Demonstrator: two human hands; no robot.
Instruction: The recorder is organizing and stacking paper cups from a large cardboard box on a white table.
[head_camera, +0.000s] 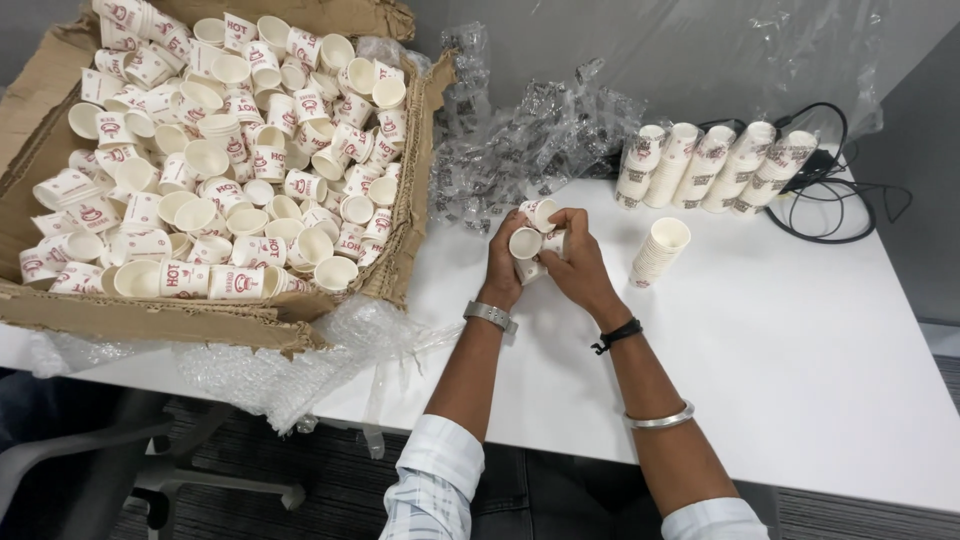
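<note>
I see matt paper cups (527, 243), a rough cardboard box (150, 320), glossy crinkled plastic wrap (520, 140), and a smooth white surface (780, 340).

It looked like an office: a white desk (800, 380), grey carpet (330, 490), a swivel chair (150, 460) and cables (850, 200).

Free room: front and right of table open, left and back blocked.

Bare white table (760, 400) is open in front of and to the right of the hands. Left side is walled off by the cardboard box (150, 320) full of loose paper cups (230, 150), with bubble wrap (300, 365) spilling over the near edge. Back is crowded: crumpled plastic wrap (520, 140), five lying cup stacks (710, 165), black cables (840, 200). One short cup stack (660, 250) lies just right of the hands.
</note>
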